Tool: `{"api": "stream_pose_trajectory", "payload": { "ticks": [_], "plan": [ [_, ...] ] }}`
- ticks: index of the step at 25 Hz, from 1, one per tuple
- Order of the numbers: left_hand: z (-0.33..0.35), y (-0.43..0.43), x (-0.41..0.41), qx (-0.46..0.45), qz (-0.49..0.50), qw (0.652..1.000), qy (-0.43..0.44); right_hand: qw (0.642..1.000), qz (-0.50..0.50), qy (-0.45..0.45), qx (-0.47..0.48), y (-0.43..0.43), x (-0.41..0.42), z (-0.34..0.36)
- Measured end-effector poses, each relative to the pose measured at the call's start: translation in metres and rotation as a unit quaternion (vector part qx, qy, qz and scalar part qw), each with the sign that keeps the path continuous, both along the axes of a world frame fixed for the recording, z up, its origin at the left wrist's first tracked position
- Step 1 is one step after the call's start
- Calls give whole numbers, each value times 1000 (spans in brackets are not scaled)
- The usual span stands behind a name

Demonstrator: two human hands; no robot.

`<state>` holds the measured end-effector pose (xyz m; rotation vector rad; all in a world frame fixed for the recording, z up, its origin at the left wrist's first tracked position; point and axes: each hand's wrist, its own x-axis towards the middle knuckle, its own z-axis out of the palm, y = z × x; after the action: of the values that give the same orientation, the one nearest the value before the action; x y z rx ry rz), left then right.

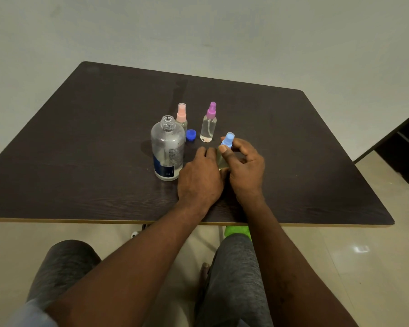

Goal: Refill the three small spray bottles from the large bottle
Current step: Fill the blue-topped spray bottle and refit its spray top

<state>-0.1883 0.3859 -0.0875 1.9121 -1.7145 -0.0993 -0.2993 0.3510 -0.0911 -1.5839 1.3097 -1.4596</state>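
Blue-capped bottle [225, 151], upright mid-table, looks light and slick: your left hand [200, 178] wraps its body, right fingers [224, 151] pinch the pump collar, so twist there, gently.

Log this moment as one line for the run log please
large bottle: uncapped, upright | blue cap: on table | left hand: holds blue-topped spray bottle | right hand: on its top | pink, purple sprayers: standing

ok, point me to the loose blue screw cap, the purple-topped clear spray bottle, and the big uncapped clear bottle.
loose blue screw cap [191, 134], head view, on its top face.
purple-topped clear spray bottle [208, 128], head view, on its clear body.
big uncapped clear bottle [167, 147], head view, on its upper body.
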Motion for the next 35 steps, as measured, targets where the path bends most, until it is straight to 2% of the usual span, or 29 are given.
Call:
{"api": "stream_pose_trajectory", "payload": {
  "ticks": [4, 8, 12, 14, 19, 22, 25, 30, 35],
  "plan": [
    [0, 0, -2, 5, 13, 1000, 1, 997, -51, -45, -39, 5, 21, 2],
    [3, 2, -2, 1, 10, 1000, 17, 996, -7, -83, -10, 5, 22, 4],
    [5, 5, 1, 8, -3, 1000, 24, 992, 83, -93, 4, 5, 15, 2],
    [6, 5, 0, 10, 2, 1000, 19, 994, 69, -80, 4, 3, 13, 0],
    [6, 4, -2, 13, 13, 1000, 9, 999, -41, -24, -1, 5, 17, -1],
    [4, 5, -1, 14, 14, 1000, 8, 999, 10, -38, 13, 8, 17, 3],
    [6, 7, -2, 21, 5, 1000, 3, 999, 51, 13, 15, 8, 9, 3],
    [-4, 29, 8, 7, -10, 1000, 28, 999, -27, 35, 29, -17, -4, 10],
    [-3, 40, 19, -14, -59, 995, 78, 996, -54, 39, 63, -52, -12, 21]
  ]
}}
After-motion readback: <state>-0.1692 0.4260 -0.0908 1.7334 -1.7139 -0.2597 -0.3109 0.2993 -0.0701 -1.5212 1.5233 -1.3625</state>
